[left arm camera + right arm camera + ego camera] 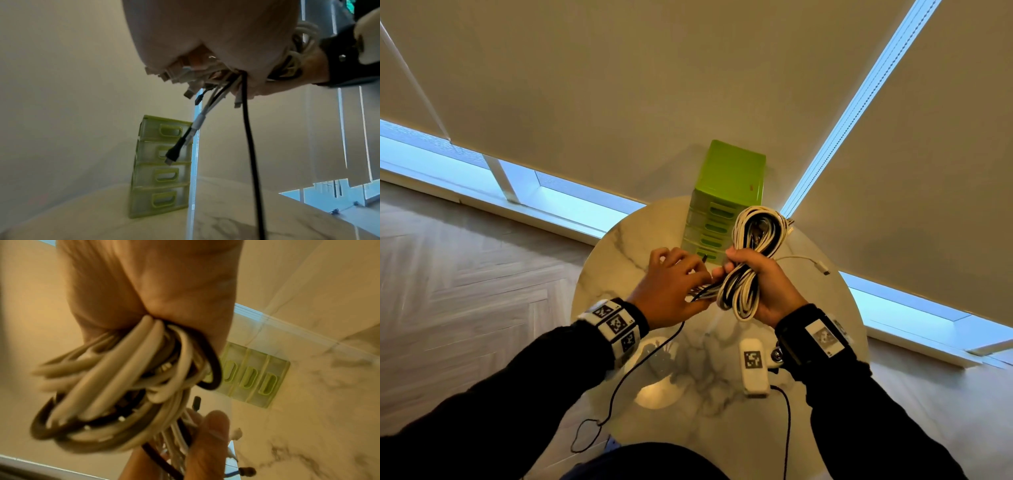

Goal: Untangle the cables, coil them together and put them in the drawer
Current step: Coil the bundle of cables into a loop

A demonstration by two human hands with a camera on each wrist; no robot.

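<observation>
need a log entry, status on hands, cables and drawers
Right hand grips cable coil. Left hand holds loose plug ends. Green drawer unit shut, all four drawers. One white cable end dangles free.

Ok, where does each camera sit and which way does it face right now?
Head: looks down past both hands at the cable coil, drawer unit and table; both sleeves show.
Left wrist: under the left hand, facing the drawer unit; cable ends dangle.
Right wrist: under the right hand, facing the coil.
All three show the drawer unit.
</observation>
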